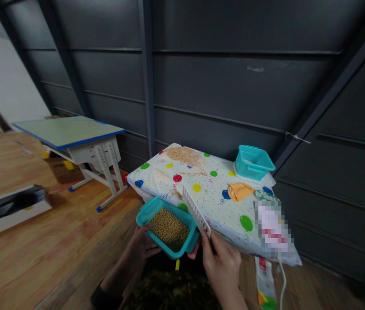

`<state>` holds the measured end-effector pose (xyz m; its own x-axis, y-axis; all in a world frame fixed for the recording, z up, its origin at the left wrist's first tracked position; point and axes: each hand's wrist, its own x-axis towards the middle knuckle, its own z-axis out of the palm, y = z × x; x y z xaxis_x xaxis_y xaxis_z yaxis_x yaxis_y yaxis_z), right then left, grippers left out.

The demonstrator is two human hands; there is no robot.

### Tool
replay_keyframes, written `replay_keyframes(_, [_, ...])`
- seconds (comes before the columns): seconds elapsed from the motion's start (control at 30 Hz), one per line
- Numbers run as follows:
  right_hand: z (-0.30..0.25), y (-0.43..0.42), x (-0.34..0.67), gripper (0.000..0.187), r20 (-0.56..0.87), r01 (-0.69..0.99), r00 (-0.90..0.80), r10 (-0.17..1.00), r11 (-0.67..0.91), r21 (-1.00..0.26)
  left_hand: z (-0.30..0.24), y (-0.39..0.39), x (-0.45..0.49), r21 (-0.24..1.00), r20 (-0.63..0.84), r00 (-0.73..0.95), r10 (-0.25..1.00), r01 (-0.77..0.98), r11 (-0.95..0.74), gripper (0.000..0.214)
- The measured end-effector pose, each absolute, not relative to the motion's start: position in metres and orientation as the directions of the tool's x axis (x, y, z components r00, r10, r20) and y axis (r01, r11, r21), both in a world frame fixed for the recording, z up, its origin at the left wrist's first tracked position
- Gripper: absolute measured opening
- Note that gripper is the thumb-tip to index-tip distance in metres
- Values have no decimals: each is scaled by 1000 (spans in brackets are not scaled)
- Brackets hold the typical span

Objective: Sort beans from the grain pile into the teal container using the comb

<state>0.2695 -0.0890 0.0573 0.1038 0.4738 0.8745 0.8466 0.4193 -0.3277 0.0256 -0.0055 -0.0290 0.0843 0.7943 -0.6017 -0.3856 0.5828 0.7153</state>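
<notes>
My left hand (141,244) grips the near left side of a teal plastic basin (146,210), its thumb over the rim. Round tan beans (168,226), like soybeans, fill the bottom of the basin, which is held tilted at the table's front edge. In my right hand (221,258) is a flat white slotted plastic strip (196,211), pinched at its near end and raised beside the basin's right side. On the spotted tablecloth (187,200) beyond lie a spread of beans or grains (182,156) and a small pale powdery heap (162,175).
A second teal basin (254,163) stands at the table's back right, near a folded orange cloth (239,191). A blurred-out packet (274,228) lies at the right edge. A green-topped desk (72,131) and an open white box (14,211) are left; a dark panelled wall (218,86) stands behind.
</notes>
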Motion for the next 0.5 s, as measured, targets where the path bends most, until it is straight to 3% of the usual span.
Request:
replay_keyframes(0.13, [60, -92, 267, 26, 845, 816, 75, 529, 455, -357, -25, -6, 26, 709, -601, 101, 793, -392, 587, 57])
replay_keyframes(0.33, [64, -82, 272, 26, 880, 854, 80, 469, 423, -303, -22, -1, 27, 686, -648, 58, 759, -388, 615, 61])
replay_keyframes(0.5, [64, -75, 271, 30, 868, 868, 49, 494, 409, -282, -21, -2, 26, 695, -642, 67, 764, -368, 617, 63])
